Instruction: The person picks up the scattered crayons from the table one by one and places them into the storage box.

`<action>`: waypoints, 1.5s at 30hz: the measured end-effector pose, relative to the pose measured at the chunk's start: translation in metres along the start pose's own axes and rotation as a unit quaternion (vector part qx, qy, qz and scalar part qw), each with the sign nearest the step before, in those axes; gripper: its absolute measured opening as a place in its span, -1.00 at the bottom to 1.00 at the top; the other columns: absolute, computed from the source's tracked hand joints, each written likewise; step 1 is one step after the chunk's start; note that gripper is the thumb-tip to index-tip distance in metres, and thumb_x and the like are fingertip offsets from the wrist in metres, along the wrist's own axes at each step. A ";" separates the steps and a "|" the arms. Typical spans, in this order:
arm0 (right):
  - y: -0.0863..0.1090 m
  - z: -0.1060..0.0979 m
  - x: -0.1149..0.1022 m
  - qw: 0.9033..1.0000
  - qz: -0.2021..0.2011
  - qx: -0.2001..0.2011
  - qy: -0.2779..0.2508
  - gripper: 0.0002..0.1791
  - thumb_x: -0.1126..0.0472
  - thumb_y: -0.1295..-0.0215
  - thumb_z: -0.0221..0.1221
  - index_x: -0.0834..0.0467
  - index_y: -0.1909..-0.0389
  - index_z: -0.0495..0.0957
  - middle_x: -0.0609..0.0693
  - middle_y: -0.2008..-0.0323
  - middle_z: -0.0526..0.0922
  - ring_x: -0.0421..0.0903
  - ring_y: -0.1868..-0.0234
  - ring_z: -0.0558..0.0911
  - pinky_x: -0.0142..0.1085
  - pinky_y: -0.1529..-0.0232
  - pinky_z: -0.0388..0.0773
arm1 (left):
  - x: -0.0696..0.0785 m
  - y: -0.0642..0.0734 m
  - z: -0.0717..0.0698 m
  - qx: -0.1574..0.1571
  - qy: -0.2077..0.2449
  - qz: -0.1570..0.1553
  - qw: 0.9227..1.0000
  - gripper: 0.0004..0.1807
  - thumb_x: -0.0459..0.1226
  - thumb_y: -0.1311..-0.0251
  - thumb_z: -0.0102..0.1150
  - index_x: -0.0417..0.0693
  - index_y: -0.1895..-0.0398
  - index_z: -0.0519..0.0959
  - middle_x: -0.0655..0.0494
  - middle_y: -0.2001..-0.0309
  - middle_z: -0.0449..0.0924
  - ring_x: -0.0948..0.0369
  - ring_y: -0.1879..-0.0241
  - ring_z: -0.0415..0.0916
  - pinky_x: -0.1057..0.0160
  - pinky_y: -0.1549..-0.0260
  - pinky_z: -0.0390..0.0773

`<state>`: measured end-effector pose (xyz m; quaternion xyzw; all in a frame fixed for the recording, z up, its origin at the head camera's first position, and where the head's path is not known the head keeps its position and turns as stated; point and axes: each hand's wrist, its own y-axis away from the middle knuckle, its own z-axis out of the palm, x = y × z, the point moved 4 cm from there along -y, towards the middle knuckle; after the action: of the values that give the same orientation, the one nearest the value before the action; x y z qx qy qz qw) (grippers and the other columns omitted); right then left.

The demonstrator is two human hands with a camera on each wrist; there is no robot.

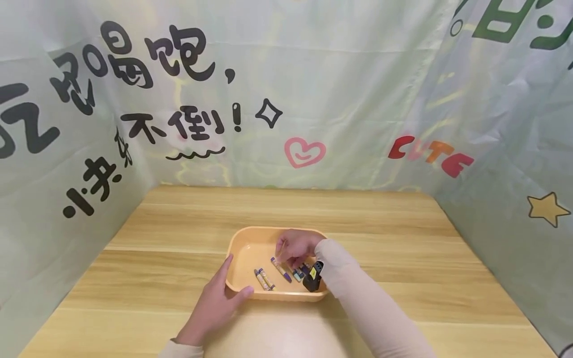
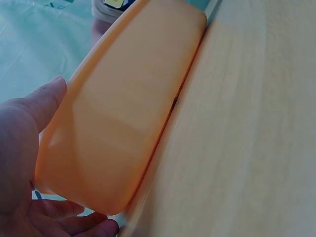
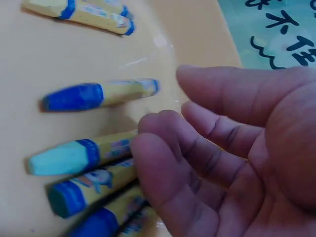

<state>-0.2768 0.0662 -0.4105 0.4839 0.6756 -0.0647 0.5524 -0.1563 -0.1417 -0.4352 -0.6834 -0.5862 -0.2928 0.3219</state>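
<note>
An orange plastic tray [image 1: 286,297] stands on the table with several crayons inside. My left hand [image 1: 215,301] grips its near left corner, thumb on the rim and fingers around the outside, as the left wrist view [image 2: 17,148] shows. Inside the tray, my right hand [image 1: 299,246] is bent over the crayons, thumb and fingertips apart with nothing between them. Close to the thumb lies a dark blue crayon [image 3: 98,94]. Beside and partly under the fingers are a light teal crayon [image 3: 64,158], a dark green crayon [image 3: 89,190] and another blue crayon [image 3: 103,222].
Two more crayons [image 1: 264,279] lie side by side toward the tray's near left. A black device [image 1: 313,276] sits at my right wrist, over the tray's right side. The wooden table [image 1: 380,223] is enclosed by printed cloth walls [image 1: 358,99].
</note>
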 end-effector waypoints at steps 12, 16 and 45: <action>0.024 -0.028 -0.003 0.998 -0.044 -0.012 -0.033 -0.74 0.32 -0.34 0.10 0.35 0.02 0.42 0.21 0.22 0.57 -0.01 0.41 0.62 -0.21 0.43 0.65 | 0.001 0.002 0.000 0.002 -0.003 0.011 1.000 0.07 0.11 -0.15 0.28 -0.19 -0.53 -0.06 -0.23 -0.47 0.00 -0.20 -0.39 0.07 -0.17 -0.31 0.11; 0.038 -0.039 -0.003 0.997 -0.056 -0.024 -0.056 -0.63 0.23 -0.41 0.05 0.41 -0.08 0.35 0.27 0.18 0.56 0.00 0.38 0.64 -0.22 0.41 0.65 | 0.001 0.002 -0.002 0.006 -0.001 0.009 1.000 0.08 0.12 -0.14 0.29 -0.18 -0.53 -0.06 -0.24 -0.47 0.00 -0.20 -0.39 0.07 -0.17 -0.31 0.10; 0.137 -0.067 0.108 0.979 -0.053 -0.119 -0.154 -0.48 0.06 -0.54 -0.18 0.48 -0.17 0.15 0.13 0.36 0.63 -0.14 0.51 0.64 -0.36 0.51 0.60 | -0.003 0.000 0.000 0.006 0.014 0.015 1.000 0.07 0.10 -0.13 0.30 -0.15 -0.53 -0.05 -0.21 -0.47 0.01 -0.17 -0.38 0.10 -0.16 -0.31 0.13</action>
<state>-0.2144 0.2426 -0.4115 0.3624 0.6102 -0.0872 0.6991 -0.1565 -0.1436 -0.4375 -0.6862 -0.5729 -0.2941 0.3383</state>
